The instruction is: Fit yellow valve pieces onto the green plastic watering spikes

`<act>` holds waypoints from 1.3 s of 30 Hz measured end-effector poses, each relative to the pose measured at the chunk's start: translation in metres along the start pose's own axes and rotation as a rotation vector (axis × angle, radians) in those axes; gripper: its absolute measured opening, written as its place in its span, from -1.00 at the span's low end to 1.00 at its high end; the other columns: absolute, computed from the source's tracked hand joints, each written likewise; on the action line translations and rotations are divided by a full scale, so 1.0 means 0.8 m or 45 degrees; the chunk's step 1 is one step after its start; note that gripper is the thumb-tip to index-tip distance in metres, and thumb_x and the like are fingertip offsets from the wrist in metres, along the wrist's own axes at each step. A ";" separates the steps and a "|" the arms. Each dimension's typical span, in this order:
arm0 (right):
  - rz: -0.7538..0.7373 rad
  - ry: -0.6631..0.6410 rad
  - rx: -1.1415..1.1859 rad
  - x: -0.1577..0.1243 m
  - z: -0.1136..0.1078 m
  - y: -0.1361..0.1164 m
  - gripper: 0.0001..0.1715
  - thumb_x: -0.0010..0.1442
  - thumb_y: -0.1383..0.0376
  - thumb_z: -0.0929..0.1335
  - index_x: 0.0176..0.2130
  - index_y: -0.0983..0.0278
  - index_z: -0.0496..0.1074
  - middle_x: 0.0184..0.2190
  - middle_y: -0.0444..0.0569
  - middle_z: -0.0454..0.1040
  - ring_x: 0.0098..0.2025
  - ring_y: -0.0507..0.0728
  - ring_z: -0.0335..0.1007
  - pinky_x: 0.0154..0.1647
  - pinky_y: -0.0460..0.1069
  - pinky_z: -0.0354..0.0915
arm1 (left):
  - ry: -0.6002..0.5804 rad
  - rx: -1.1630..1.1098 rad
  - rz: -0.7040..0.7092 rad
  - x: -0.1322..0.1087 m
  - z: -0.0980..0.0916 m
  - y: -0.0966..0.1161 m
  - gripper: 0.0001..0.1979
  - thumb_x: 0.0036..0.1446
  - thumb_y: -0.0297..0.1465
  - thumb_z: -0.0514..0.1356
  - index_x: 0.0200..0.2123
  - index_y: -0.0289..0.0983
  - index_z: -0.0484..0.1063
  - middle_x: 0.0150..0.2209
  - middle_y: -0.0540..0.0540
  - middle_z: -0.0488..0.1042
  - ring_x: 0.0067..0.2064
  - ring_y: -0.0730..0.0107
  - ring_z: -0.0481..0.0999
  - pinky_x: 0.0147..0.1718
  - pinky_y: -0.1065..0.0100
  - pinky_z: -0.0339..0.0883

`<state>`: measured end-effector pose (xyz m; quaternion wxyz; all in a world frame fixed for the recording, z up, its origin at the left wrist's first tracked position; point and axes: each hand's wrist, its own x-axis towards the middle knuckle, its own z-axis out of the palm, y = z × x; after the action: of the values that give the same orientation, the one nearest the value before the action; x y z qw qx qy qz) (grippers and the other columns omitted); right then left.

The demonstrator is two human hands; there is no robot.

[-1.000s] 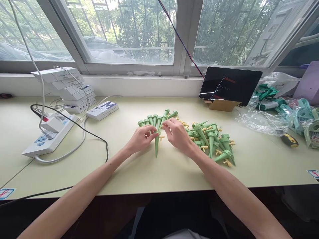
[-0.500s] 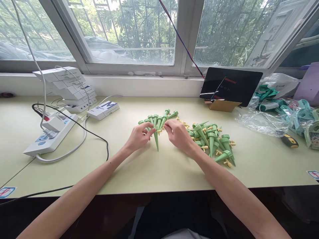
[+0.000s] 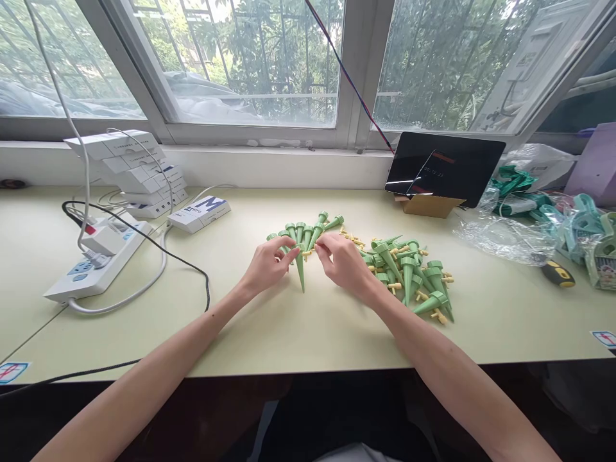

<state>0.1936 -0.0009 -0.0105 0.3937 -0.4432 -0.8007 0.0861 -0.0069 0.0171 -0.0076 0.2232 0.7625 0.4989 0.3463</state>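
My left hand (image 3: 267, 264) and my right hand (image 3: 341, 262) meet over one green cone-shaped spike (image 3: 301, 273) whose tip points toward me. Left fingers pinch its upper end. My right fingertips pinch a small yellow piece (image 3: 308, 253) at the spike's side. Behind the hands lies a row of several green spikes (image 3: 308, 231) laid side by side. To the right sits a loose pile of green spikes with yellow pieces (image 3: 414, 276).
A pale green table (image 3: 298, 327) runs below a window. At left are a white power strip (image 3: 91, 263), cables and stacked white boxes (image 3: 129, 170). A dark tablet (image 3: 445, 168) leans at the back right, beside clear plastic bags (image 3: 505, 234) and teal items. A small black-and-yellow tool (image 3: 558, 274) lies right.
The held spike has moved a little away from me, toward the row, and both hands drew closer together around its top.
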 end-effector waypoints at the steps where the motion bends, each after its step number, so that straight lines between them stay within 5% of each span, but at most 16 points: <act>1: 0.000 0.001 -0.002 0.000 0.000 0.000 -0.79 0.36 0.37 0.21 -0.32 0.26 0.34 -0.38 -0.04 0.42 -0.33 0.09 0.28 -0.25 -0.04 0.20 | 0.005 0.005 0.001 0.000 0.000 0.000 -0.73 0.21 -0.13 0.15 -0.26 -0.23 0.41 -0.50 0.02 0.41 -0.57 0.41 0.47 -0.51 0.37 0.37; 39: 0.024 -0.121 0.048 -0.002 0.005 0.001 -0.93 0.32 0.40 0.31 -0.21 0.26 0.40 -0.29 -0.02 0.47 -0.35 0.07 0.32 -0.28 -0.04 0.23 | 0.016 0.011 0.060 -0.001 0.003 0.000 -0.69 0.24 -0.10 0.12 -0.25 -0.22 0.44 -0.49 0.00 0.42 -0.54 0.40 0.45 -0.51 0.36 0.39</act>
<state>0.1922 -0.0010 -0.0146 0.3626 -0.4385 -0.8126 0.1260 -0.0055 0.0162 -0.0092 0.2087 0.7727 0.4837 0.3541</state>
